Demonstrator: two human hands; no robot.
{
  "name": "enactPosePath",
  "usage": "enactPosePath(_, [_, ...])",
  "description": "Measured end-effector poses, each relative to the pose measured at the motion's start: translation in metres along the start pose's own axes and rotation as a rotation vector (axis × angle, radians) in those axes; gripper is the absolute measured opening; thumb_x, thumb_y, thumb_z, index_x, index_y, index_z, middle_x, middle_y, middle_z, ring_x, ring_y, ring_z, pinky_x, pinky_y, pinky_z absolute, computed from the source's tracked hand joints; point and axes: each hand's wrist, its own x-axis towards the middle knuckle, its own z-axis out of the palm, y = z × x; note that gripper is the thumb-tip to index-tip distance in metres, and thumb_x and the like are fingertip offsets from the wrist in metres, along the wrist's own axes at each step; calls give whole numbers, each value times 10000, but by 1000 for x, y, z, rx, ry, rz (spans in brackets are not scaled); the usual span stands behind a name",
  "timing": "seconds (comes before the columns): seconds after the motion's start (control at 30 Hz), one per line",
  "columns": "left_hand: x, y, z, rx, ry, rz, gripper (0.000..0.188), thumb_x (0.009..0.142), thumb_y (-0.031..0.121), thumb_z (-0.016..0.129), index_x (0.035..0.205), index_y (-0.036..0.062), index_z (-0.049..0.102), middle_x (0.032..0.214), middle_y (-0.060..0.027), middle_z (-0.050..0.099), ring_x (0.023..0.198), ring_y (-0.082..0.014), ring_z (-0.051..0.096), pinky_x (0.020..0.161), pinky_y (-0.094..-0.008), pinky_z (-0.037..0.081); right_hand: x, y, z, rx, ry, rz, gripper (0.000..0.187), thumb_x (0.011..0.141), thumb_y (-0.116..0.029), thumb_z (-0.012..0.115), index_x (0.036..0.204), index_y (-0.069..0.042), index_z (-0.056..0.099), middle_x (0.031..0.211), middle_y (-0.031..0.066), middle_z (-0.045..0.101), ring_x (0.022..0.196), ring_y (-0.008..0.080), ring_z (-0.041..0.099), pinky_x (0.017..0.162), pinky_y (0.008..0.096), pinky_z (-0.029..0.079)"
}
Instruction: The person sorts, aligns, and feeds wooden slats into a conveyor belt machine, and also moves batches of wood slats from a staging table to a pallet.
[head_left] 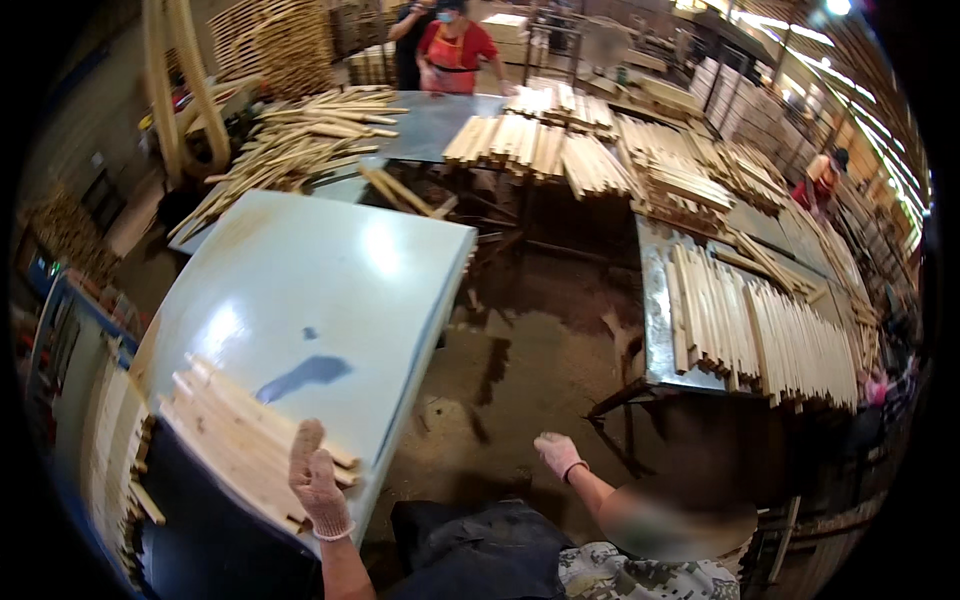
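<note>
My left hand [320,485], in a pale knitted glove, is at the front edge of the light blue-grey table [300,260]. Its fingers point up and away, apart from the thumb, with nothing seen in them. Right beside it lies a row of pale wooden strips [235,440] on the table's near corner; whether the hand touches them I cannot tell. My right hand [562,456], also gloved, hangs over the floor between the tables. Its fingers are curled together, and no object shows in them.
On the right, a metal-topped table [657,300] carries rows of wooden strips [800,345]. More strips [290,145] lie loosely heaped at the far left. A person in a red apron [452,60] stands behind the far table [430,120]. Stacked strips [110,450] stand at the near left.
</note>
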Motion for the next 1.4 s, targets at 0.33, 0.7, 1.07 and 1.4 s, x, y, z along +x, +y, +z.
enactPosePath(0.33, [-19,-59,249,77,-836,-546,492,975,150,674,1409,-75,615,1328,-158,712,1285,-236,639,1106,-338,480,-47,138,-159,-604,-273,371,223,909,-215,642,1049,-62,725,1000,160,757,966,340,729,803,444,570])
enactPosePath(0.7, [39,-126,407,115,-1075,-717,542,989,160,671,1465,-76,568,1394,-207,673,1302,-257,628,1134,-353,465,-14,91,-174,-288,21,477,300,986,-267,525,1068,-57,723,1112,182,747,1082,380,700,934,459,548])
enactPosePath(1.07, [92,-199,589,94,-1354,-769,516,1016,177,650,1447,-96,573,1380,-203,676,1273,-265,649,1123,-368,490,7,65,-250,-417,218,583,440,1017,-372,503,1192,-46,741,1376,215,669,1288,386,605,1106,423,475])
enactPosePath(1.4, [17,-204,737,276,-1504,-898,533,981,272,691,1433,-2,620,1230,-89,722,1076,-188,684,897,-296,528,59,34,-433,127,981,641,837,920,-384,748,1580,17,424,1557,301,505,1464,385,493,1212,394,381])
